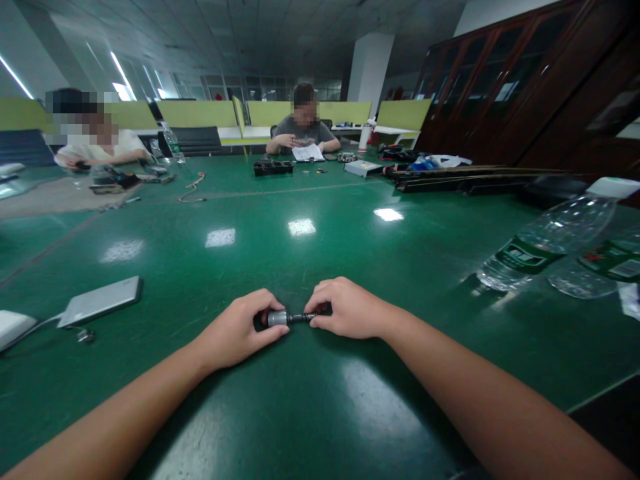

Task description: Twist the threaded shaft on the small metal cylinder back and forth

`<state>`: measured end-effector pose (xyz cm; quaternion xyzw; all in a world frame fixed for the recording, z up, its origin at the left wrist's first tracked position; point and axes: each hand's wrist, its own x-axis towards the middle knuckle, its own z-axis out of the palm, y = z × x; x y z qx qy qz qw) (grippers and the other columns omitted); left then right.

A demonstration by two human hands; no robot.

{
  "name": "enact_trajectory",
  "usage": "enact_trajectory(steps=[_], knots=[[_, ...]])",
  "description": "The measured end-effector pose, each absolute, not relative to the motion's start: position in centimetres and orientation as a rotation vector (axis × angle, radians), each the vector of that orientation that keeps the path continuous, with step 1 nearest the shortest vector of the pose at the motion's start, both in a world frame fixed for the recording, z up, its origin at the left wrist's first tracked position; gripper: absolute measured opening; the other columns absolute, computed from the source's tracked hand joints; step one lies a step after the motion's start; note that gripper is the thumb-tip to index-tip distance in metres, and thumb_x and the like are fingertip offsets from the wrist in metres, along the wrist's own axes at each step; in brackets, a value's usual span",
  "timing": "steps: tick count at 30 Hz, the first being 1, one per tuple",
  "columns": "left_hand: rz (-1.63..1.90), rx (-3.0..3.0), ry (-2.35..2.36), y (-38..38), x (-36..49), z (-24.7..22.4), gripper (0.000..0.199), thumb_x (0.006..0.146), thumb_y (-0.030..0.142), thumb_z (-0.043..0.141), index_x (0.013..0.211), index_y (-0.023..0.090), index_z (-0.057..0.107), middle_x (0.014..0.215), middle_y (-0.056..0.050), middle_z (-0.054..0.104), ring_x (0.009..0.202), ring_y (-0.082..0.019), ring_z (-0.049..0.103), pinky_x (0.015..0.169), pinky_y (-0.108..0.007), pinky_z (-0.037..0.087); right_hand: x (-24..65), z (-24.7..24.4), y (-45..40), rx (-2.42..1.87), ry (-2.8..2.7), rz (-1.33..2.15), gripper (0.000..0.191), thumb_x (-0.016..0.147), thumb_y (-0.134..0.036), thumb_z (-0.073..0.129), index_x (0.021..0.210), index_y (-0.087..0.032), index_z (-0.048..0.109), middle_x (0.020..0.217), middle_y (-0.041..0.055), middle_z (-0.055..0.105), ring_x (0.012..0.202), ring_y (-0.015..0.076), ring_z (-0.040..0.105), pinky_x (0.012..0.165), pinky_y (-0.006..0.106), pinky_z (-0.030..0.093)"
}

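In the head view my left hand [250,327] pinches a short silver metal cylinder [278,318] between thumb and fingers, low over the green table. A thin dark rod [296,318] runs from the cylinder's right end, in line with it. My right hand [343,308] has its thumb and fingers closed on the far end of that rod, which looks ringed or coiled there. Cylinder and rod lie level, joined or touching end to end; I cannot tell which. Fingers cover both outer ends.
Left of my hands lies a silver flat box [103,301] with a white cable. Two clear water bottles [547,237] stand at the right. Across the green table [240,213] sit two people, with a black tray [273,167], a cord [194,187] and dark long strips [450,179].
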<state>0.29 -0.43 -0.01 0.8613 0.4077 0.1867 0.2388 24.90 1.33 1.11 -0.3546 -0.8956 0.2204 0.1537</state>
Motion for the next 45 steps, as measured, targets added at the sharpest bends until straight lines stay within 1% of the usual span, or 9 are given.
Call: enact_trajectory(steps=[25, 36, 41, 45], knots=[[0.506, 2.373, 1.106, -0.3, 0.2, 0.2, 0.019, 0.087, 0.036, 0.063, 0.097, 0.019, 0.063, 0.088, -0.002, 0.062, 0.076, -0.016, 0.057, 0.069, -0.027, 0.045, 25.5, 1.4, 1.6, -1.074, -2.610, 0.656, 0.017, 0.078, -0.019, 0.070, 0.094, -0.019, 0.077, 0.083, 0.0031, 0.070, 0.076, 0.0141, 0.061, 0.070, 0.025, 0.043], [0.507, 2.366, 1.110, -0.5, 0.0, 0.3, 0.019, 0.088, 0.036, 0.062, 0.097, 0.019, 0.063, 0.088, -0.003, 0.063, 0.077, -0.017, 0.058, 0.069, -0.028, 0.047, 26.4, 2.3, 1.8, -1.163, -2.634, 0.590, 0.016, 0.078, -0.016, 0.069, 0.091, -0.018, 0.077, 0.085, 0.0046, 0.072, 0.079, 0.0164, 0.062, 0.072, 0.027, 0.044], [0.511, 2.377, 1.117, -0.6, 0.1, 0.2, 0.020, 0.087, 0.037, 0.063, 0.096, 0.019, 0.063, 0.088, -0.003, 0.063, 0.076, -0.017, 0.058, 0.069, -0.028, 0.046, 26.4, 2.3, 1.9, -1.104, -2.628, 0.596, 0.016, 0.077, -0.017, 0.071, 0.091, -0.019, 0.077, 0.086, 0.0038, 0.070, 0.081, 0.0159, 0.062, 0.074, 0.027, 0.044], [0.515, 2.377, 1.128, -0.5, 0.2, 0.2, 0.021, 0.087, 0.037, 0.063, 0.096, 0.019, 0.063, 0.087, -0.003, 0.063, 0.076, -0.017, 0.058, 0.069, -0.028, 0.046, 26.1, 1.9, 1.8, -1.086, -2.615, 0.628, 0.016, 0.077, -0.017, 0.071, 0.092, -0.020, 0.077, 0.085, 0.0033, 0.069, 0.080, 0.0150, 0.062, 0.073, 0.026, 0.044]])
